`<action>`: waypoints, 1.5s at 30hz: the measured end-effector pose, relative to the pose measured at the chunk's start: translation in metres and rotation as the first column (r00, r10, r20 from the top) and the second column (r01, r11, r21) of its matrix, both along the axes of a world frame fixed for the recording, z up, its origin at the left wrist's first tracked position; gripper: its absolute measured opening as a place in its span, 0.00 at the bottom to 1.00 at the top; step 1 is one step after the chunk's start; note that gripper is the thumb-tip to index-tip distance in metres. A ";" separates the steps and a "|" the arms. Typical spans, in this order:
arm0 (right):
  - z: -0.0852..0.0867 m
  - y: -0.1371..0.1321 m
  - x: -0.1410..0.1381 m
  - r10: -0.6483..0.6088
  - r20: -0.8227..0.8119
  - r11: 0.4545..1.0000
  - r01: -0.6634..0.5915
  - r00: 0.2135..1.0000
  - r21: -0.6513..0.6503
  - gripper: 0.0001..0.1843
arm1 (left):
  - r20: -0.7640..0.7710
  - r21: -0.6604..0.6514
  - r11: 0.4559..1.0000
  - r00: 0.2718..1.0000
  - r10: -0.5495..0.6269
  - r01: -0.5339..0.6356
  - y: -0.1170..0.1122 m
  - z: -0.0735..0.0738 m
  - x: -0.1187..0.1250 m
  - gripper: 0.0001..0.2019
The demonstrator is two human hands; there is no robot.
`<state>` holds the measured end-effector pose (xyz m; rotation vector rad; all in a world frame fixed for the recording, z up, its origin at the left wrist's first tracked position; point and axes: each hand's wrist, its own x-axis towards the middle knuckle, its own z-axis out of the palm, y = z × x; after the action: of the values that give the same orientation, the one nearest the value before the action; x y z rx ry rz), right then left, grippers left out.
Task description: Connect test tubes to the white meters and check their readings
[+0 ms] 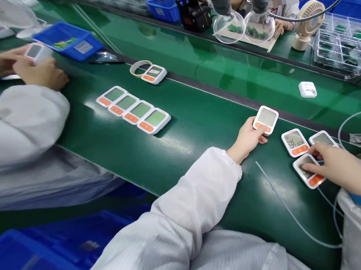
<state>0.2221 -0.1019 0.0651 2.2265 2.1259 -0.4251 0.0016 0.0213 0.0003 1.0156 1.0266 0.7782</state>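
Grasped white device (267, 115) in left hand (248, 137); laid right hand (346, 167) over near right device (315, 180); could not tell its grip.

Glossy green table (199, 124), and it's carrying plenty!
Four white-and-orange devices (137, 111) run in a slanting row, a lone device (154, 73) sits right by a pale ring (132, 71), and three clustered devices (294, 142) lie near a thin cable (280, 198).
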 end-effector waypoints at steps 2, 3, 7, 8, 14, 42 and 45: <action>-0.006 0.002 -0.006 0.014 0.059 0.998 -0.011 0.998 -0.055 0.14 | -0.049 0.018 0.999 0.998 -0.042 0.042 0.000 -0.003 0.001 0.19; -0.008 0.003 -0.010 0.013 0.077 0.997 -0.007 0.997 -0.081 0.15 | -0.080 0.045 0.997 0.995 -0.061 0.065 -0.001 -0.004 0.001 0.21; -0.008 0.003 -0.018 0.012 0.010 0.983 -0.010 1.000 -0.185 0.22 | -0.263 0.292 0.948 0.964 -0.046 0.125 -0.002 -0.009 -0.002 0.25; -0.006 0.003 -0.019 0.026 -0.042 0.980 -0.034 0.999 -0.198 0.23 | -0.284 0.362 0.924 0.959 -0.020 0.126 -0.003 -0.010 -0.004 0.23; 0.013 0.003 -0.028 0.092 -0.363 0.983 -0.143 0.927 -0.117 0.10 | -0.146 0.551 0.799 0.971 -0.192 0.241 -0.020 -0.003 -0.006 0.16; -0.009 0.011 -0.041 0.105 -0.541 0.971 -0.204 0.834 -0.126 0.15 | 0.270 0.183 0.962 0.931 -0.246 0.201 0.004 -0.002 -0.011 0.30; -0.020 0.015 -0.037 0.112 -0.353 0.984 -0.054 0.929 0.170 0.17 | 0.191 0.280 0.958 0.974 -0.120 0.064 0.023 -0.011 -0.019 0.31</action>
<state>0.1855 -0.0870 0.0448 2.2745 2.5036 -0.7391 -0.0175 0.0439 -0.0112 1.1813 0.7004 0.9438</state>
